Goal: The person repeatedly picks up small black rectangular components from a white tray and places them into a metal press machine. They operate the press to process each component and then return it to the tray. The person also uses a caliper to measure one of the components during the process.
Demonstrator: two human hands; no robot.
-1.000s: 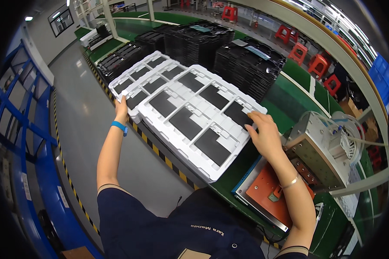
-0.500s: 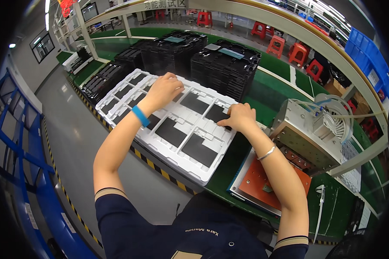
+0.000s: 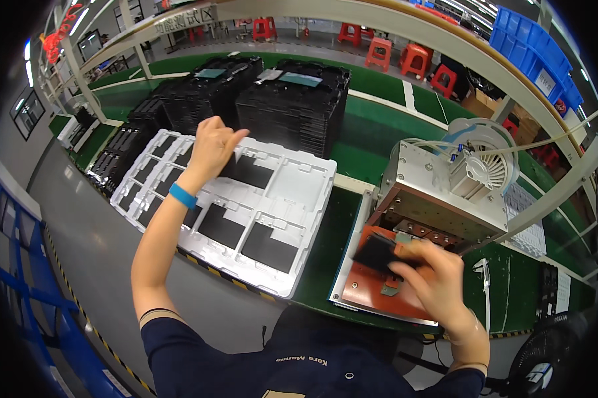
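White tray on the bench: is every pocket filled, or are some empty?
Partly filled. The white tray shows dark panels in several pockets, while the pocket at its far right corner is bare white.

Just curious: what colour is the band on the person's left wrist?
Bright blue; the wristband shows clearly in the head view, just below the left hand.

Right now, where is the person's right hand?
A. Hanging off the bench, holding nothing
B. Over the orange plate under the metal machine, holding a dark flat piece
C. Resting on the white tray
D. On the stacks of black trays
B: the right hand is at the orange plate below the metal machine, its fingers on a dark flat piece, while the left hand is over the white tray.
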